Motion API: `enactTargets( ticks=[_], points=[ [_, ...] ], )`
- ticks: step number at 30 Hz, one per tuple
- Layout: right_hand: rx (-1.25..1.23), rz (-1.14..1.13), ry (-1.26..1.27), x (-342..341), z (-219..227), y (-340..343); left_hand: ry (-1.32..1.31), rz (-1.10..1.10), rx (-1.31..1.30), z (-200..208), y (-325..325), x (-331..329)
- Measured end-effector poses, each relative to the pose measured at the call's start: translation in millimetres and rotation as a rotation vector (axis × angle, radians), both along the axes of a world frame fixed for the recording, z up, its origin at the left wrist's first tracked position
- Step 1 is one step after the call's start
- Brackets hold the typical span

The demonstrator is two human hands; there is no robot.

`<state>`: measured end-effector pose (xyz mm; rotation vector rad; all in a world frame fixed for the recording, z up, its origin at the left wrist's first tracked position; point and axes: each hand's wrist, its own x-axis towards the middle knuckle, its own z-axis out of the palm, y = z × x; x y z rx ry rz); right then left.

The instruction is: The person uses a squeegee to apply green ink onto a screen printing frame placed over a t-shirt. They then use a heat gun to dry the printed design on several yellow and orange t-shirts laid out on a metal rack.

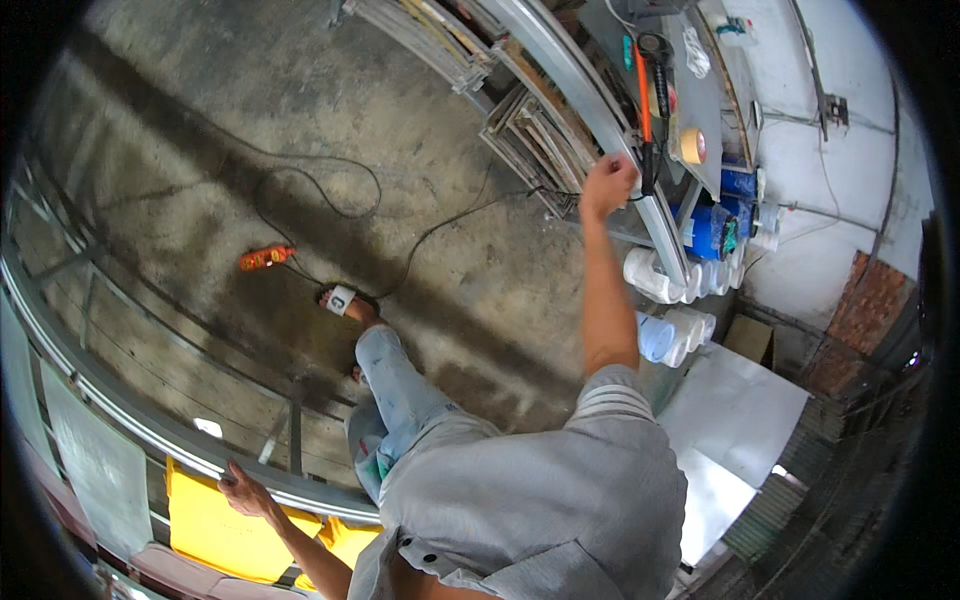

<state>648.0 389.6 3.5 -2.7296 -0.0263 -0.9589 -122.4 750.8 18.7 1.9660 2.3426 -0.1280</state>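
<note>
My right hand is closed at the edge of the long grey metal rail, slightly smeared; what its fingers hold, if anything, is hidden. A black cord runs from the floor up to the rail beside this hand. Just beyond lie a long orange tool with a black end and a black tool with a round head. On the left, my left hand touches the curved metal rail, thumb apart from the fingers. Yellow cloth lies flat beside it.
A red-orange bottle lies on the concrete floor near my foot, among cord loops. Stacked frames stand under the right rail. A tape roll, blue containers, white tubs and pale sheets are at the right.
</note>
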Motion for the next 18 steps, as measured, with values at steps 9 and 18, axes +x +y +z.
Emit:
enactTargets(
  ticks=[9,18],
  points=[
    [-0.109,0.006,0.182,188.7,66.2,-71.6,0.069,0.017,-0.124,-3.7,20.9,-5.5],
    [-0.195,0.100,0.464,304.9,44.8,-64.8,0.127,0.055,-0.261,46.7,44.2,30.0]
  ],
)
